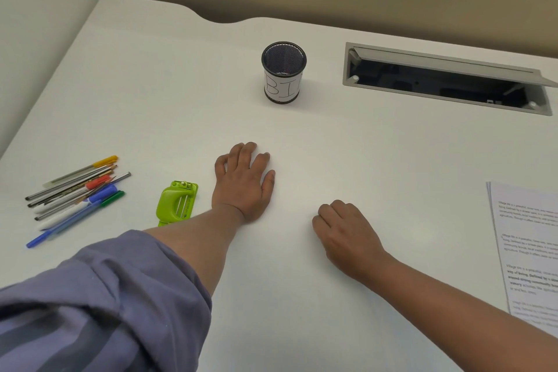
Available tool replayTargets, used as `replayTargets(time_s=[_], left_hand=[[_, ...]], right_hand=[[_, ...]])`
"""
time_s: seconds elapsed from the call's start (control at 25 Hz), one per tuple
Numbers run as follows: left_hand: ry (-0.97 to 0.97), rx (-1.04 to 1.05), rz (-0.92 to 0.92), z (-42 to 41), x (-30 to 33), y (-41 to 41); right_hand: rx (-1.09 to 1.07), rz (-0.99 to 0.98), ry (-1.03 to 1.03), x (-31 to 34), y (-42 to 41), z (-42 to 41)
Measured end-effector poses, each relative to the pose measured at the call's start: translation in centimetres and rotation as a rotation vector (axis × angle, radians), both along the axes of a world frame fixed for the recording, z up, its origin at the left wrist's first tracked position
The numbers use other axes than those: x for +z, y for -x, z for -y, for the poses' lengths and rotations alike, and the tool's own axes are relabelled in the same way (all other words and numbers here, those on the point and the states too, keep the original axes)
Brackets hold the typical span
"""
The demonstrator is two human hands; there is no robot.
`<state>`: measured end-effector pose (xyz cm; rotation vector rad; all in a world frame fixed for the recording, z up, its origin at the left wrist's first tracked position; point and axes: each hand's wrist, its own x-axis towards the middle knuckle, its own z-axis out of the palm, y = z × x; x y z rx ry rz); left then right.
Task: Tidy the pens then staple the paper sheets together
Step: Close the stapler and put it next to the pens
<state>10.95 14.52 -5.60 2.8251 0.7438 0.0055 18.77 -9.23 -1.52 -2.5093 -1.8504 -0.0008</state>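
Several pens and pencils point(77, 193) lie loose in a heap at the left of the white desk point(332, 160). A green stapler point(176, 202) lies just right of them. A black mesh pen cup point(283, 72) with a white label stands upright at the back middle, with nothing visible inside. Printed paper sheets point(527, 244) lie stacked at the right edge of the view, partly cut off. My left hand point(243, 183) rests flat on the desk beside the stapler, holding nothing. My right hand point(347, 235) rests on the desk with fingers loosely curled, holding nothing.
An open grey cable hatch point(447, 78) is sunk into the desk at the back right. A white partition wall point(36, 39) runs along the left side. The desk's back edge meets a beige wall.
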Motion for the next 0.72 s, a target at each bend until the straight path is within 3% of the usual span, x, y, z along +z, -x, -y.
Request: replayTargets(time_s=[0.16,0.28,0.4,0.52,0.6,0.72], left_hand=[[0.007,-0.002,0.007,0.0,0.1,0.0],[0.008,-0.003,0.016,0.0,0.1,0.0],[0.004,0.001,0.014,0.0,0.1,0.0],[-0.001,0.0,0.014,-0.1,0.0,-0.1],[0.001,-0.002,0.013,-0.1,0.0,0.0],[0.003,-0.004,0.011,-0.1,0.1,0.0]], right_hand=[[0.013,0.078,0.087,-0.3,0.1,0.1],[0.0,0.012,0.184,0.2,0.0,-0.4],[-0.266,-0.484,0.185,0.7,-0.9,-0.9],[-0.713,-1.186,-0.114,1.5,-2.5,-0.7],[-0.874,-1.575,-0.262,1.8,-3.0,-0.2],[-0.981,-1.812,-0.35,1.9,-2.8,-0.2]])
